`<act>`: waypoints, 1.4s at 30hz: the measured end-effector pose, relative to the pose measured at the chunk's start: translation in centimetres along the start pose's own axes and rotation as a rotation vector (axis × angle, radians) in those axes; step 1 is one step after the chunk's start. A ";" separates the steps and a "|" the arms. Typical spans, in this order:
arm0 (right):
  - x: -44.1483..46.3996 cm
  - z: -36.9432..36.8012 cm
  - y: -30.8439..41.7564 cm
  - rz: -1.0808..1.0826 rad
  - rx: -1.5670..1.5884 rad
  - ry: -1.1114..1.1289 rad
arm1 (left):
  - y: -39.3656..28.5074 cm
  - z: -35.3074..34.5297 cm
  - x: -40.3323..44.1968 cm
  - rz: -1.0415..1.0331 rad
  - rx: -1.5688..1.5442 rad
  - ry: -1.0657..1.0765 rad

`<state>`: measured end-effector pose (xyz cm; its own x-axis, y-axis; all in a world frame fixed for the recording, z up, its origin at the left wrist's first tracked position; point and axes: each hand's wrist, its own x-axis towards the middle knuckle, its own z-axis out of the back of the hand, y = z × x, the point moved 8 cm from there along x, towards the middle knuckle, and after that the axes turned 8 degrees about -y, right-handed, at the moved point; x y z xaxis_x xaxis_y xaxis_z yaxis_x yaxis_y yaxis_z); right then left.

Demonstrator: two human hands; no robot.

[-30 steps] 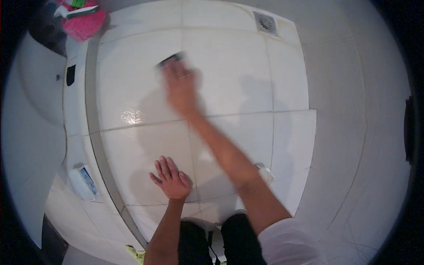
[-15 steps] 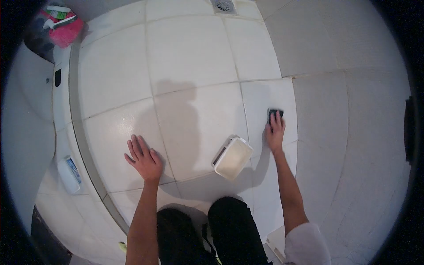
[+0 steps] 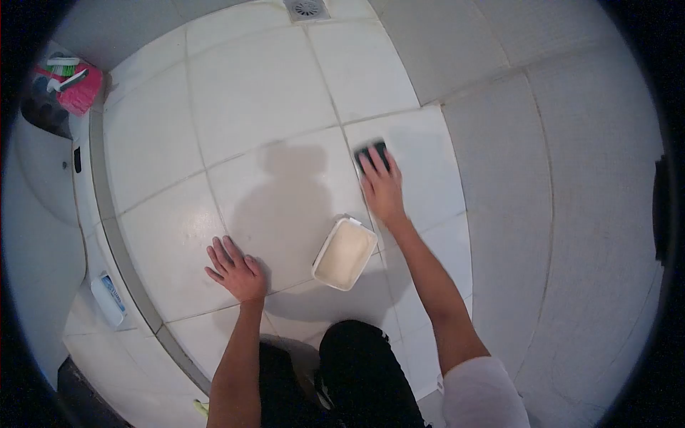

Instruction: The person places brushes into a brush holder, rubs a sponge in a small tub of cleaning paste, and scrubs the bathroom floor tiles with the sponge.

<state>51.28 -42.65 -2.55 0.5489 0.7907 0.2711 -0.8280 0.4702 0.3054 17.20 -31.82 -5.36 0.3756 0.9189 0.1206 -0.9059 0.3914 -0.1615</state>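
Observation:
My right hand presses a dark scrubbing pad against the white tiled floor, its fingers spread over the top. The pad lies beside a grout line, and its edges look slightly blurred. On the left, my left hand rests flat on the tiles with fingers apart and nothing in it. Between my two hands stands a white rectangular tub, slightly turned, with pale cloudy contents.
A metal floor drain sits at the far edge. Grey tiled wall rises on the right. Along the left runs a raised ledge, with a white bottle beyond it. A green-bristled brush and a pink item lie far left.
My right hand has slid the pad leftward across the tile to the grout line. The left hand stays planted. The whole view has shifted and turned slightly.

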 end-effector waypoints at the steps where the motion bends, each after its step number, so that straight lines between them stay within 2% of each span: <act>1: -3.4 1.0 -0.4 -0.008 -0.007 0.030 | -0.1 -0.2 0.2 0.010 0.022 0.005; 5: -8.3 2.5 -1.8 -0.060 -0.084 0.204 | 0.0 -0.3 0.3 0.022 0.021 0.000; 7: -3.0 0.3 -3.3 0.043 -0.135 0.102 | -0.4 0.2 0.5 -0.013 0.007 -0.022; 9: 4.9 -1.3 -4.3 0.013 -0.153 0.028 | -0.4 0.1 0.2 -0.014 0.010 -0.015; 12: 7.0 -1.4 -4.0 -0.052 -0.120 -0.004 | -0.3 0.1 0.7 -0.022 0.012 -0.022; 16: -7.9 2.7 -2.8 -0.052 -0.093 0.128 | -0.1 0.1 0.5 0.007 0.000 0.004; 18: -12.3 3.9 -2.8 -0.081 -0.101 0.228 | 0.0 0.2 0.5 0.021 -0.025 -0.014; 21: -6.3 1.4 -4.8 0.045 -0.124 0.136 | -0.1 0.2 0.4 0.013 -0.030 -0.017; 23: 1.9 -0.8 -6.2 0.039 -0.114 0.039 | -0.3 0.2 0.2 0.003 -0.019 -0.027; 25: 7.4 -2.8 -6.6 -0.141 -0.164 -0.013 | 0.0 -0.2 0.4 0.017 -0.011 -0.022; 26: 6.9 -3.2 -5.4 -0.146 -0.159 -0.025 | 0.1 -0.2 0.6 0.009 -0.007 -0.033; 28: 3.0 -2.5 -1.9 0.057 -0.125 0.005 | 0.0 0.0 0.4 -0.002 -0.004 -0.031; 30: -3.8 -0.2 -1.9 0.084 0.019 0.218 | -0.1 0.2 0.5 -0.010 -0.012 -0.022; 33: -6.1 3.0 -11.2 -0.119 -0.365 0.310 | -0.1 0.0 0.5 -0.006 -0.022 -0.035; 36: 1.4 2.3 -20.6 -0.416 -0.469 0.113 | -0.2 0.1 0.4 -0.011 -0.017 -0.042; 37: 4.5 -0.3 -21.4 -0.277 -0.517 0.057 | -0.2 0.1 0.5 -0.012 -0.014 -0.040; 38: 7.1 -1.6 -18.6 -0.373 -0.241 -0.041 | -0.3 0.0 0.2 -0.014 -0.014 -0.038; 39: 8.8 -2.8 -13.6 -0.139 -0.356 -0.196 | -0.2 -0.1 0.1 -0.010 -0.007 -0.031; 40: 10.0 -3.7 -8.3 -0.120 -0.215 -0.139 | -0.1 -0.2 0.5 -0.010 0.003 -0.029; 41: 8.6 -4.2 -3.1 0.120 -0.049 -0.220 | -0.1 0.0 0.4 -0.015 0.009 -0.025; 42: 6.8 -4.8 1.1 0.299 -0.118 -0.089 | -0.1 0.1 0.4 -0.012 -0.007 -0.016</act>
<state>53.56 -34.85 -4.77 0.2835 0.8654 0.4131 -0.9585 0.2691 0.0940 17.44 -31.49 -5.21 0.3833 0.9133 0.1380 -0.9000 0.4029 -0.1666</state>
